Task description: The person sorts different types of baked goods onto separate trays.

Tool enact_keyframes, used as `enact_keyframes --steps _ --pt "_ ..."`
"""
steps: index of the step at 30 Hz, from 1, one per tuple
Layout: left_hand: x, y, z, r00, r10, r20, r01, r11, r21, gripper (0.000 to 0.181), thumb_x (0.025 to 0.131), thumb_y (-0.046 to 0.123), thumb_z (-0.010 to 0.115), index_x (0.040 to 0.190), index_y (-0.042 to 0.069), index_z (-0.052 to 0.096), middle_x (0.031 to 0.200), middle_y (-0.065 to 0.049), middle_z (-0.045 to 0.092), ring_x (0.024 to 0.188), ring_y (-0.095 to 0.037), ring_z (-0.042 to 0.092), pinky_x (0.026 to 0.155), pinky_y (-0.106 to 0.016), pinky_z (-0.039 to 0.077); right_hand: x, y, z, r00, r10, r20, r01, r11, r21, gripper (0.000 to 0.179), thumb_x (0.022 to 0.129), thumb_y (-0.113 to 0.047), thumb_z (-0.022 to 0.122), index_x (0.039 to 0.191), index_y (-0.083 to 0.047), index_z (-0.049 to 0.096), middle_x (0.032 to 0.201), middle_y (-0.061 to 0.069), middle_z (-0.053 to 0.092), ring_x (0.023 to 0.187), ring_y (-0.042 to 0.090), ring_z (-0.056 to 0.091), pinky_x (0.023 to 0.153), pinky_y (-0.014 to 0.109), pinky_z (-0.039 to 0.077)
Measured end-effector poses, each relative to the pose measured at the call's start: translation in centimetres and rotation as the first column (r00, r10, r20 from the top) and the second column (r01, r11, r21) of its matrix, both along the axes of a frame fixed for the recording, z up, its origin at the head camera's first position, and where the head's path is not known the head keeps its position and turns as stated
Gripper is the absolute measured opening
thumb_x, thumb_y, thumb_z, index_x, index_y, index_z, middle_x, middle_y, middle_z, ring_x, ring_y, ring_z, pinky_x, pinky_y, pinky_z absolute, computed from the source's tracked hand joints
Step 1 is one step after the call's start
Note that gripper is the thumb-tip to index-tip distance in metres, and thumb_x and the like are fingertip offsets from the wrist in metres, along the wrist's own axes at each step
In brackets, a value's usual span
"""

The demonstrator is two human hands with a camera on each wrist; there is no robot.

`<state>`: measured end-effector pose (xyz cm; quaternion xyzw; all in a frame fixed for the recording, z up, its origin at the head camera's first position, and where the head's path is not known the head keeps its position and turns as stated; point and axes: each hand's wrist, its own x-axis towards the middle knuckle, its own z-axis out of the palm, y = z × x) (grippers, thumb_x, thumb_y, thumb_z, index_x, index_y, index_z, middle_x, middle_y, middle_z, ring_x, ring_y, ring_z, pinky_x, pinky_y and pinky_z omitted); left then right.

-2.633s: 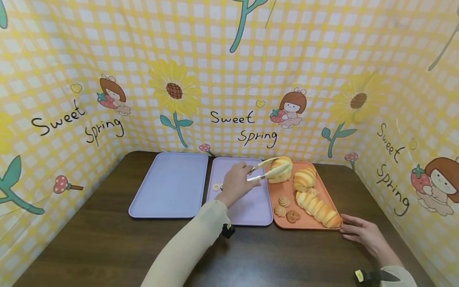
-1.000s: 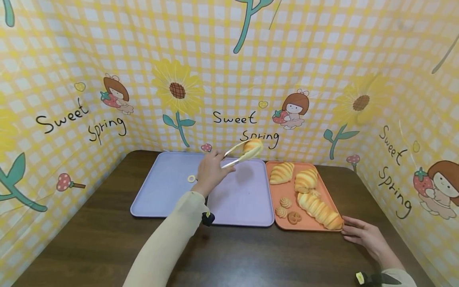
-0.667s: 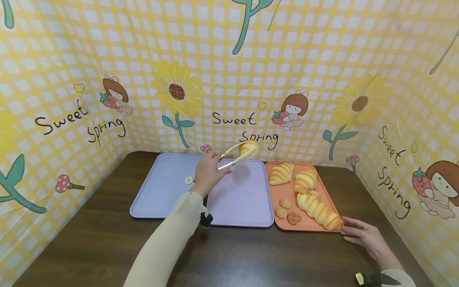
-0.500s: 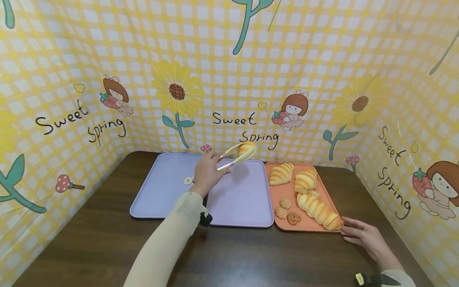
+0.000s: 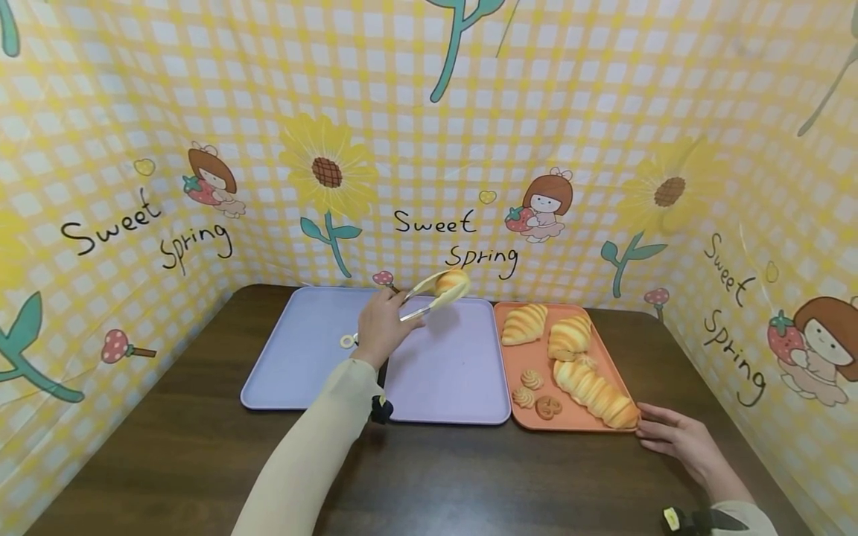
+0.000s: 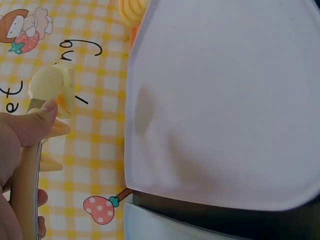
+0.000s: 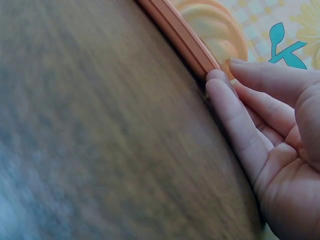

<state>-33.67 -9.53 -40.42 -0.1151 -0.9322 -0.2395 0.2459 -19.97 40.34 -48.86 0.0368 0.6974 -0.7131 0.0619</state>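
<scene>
My left hand [image 5: 380,325] grips a pair of tongs [image 5: 447,298] with cream-coloured tips and a ring at the handle end. Between the tips is a small golden bread roll [image 5: 447,281], held up over the far edge of the lilac tray [image 5: 456,380]. In the left wrist view the tongs [image 6: 46,82] mostly hide the roll. My right hand [image 5: 685,441] touches the near right corner of the orange tray [image 5: 512,363] with extended fingers. The right wrist view shows the fingertips [image 7: 216,82] against the tray's rim [image 7: 182,37], beside the end of a long bread.
On the orange tray lie a long ridged bread [image 5: 595,393], two striped croissant-like breads [image 5: 525,325], swirl cookies [image 5: 532,379] and a pretzel-shaped cookie [image 5: 548,407]. A blue tray [image 5: 295,365] stands left of the lilac one. Checked cloth [image 5: 429,149] walls surround the dark wooden table [image 5: 456,476].
My left hand has lifted the roll with the tongs from the orange tray's far left corner and carried it left, over the lilac tray. The right hand stays at the orange tray's corner.
</scene>
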Motion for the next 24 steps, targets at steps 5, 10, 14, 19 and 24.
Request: enact_keyframes --steps 5,10,14,19,24 --pt "-0.1 -0.2 -0.3 1.000 0.007 0.019 -0.006 1.000 -0.007 0.063 0.071 0.036 0.090 0.119 0.001 0.070 0.108 -0.012 0.062 0.098 -0.031 0.058 0.078 -0.044 0.048 0.0 0.0 0.1 1.000 -0.005 0.015 0.005 1.000 0.005 0.038 0.094 0.004 0.061 0.099 -0.032 0.072 0.096 -0.012 0.071 0.086 0.011 0.070 0.077 0.029 0.057" --pt "-0.4 -0.5 -0.5 0.999 0.014 0.035 -0.014 1.000 -0.003 0.062 0.071 0.037 0.090 0.117 0.000 0.071 0.108 -0.012 0.062 0.098 -0.031 0.059 0.079 -0.045 0.048 0.0 0.0 0.1 1.000 -0.007 0.024 0.006 1.000 0.020 0.038 0.094 0.003 0.062 0.098 -0.033 0.072 0.097 -0.013 0.070 0.086 0.010 0.070 0.077 0.030 0.057" --pt "-0.7 -0.8 -0.8 0.998 0.020 0.063 -0.021 1.000 0.005 0.063 0.073 0.037 0.089 0.120 0.000 0.069 0.104 -0.011 0.062 0.093 -0.030 0.058 0.076 -0.043 0.047 0.0 0.1 0.1 1.000 0.001 0.011 -0.002 1.000 0.011 0.040 0.094 0.004 0.061 0.098 -0.034 0.072 0.096 -0.013 0.071 0.086 0.010 0.070 0.077 0.029 0.057" --pt "-0.6 -1.2 -1.0 0.998 0.022 0.051 -0.022 1.000 0.004 0.061 0.073 0.038 0.089 0.115 -0.001 0.070 0.091 -0.009 0.057 0.083 -0.028 0.054 0.068 -0.042 0.044 -0.1 0.1 0.1 1.000 0.006 0.004 -0.006 1.000 -0.002 0.041 0.094 0.005 0.061 0.097 -0.034 0.072 0.096 -0.012 0.071 0.086 0.010 0.070 0.077 0.029 0.057" --pt "-0.6 -1.6 -1.3 0.999 0.027 0.038 -0.027 1.000 0.004 0.058 0.072 0.037 0.089 0.112 -0.001 0.071 0.083 -0.007 0.052 0.079 -0.028 0.052 0.064 -0.041 0.041 0.0 0.1 0.1 1.000 0.006 0.012 -0.006 1.000 -0.005 0.039 0.094 0.004 0.061 0.098 -0.033 0.072 0.096 -0.012 0.071 0.086 0.011 0.070 0.077 0.029 0.057"
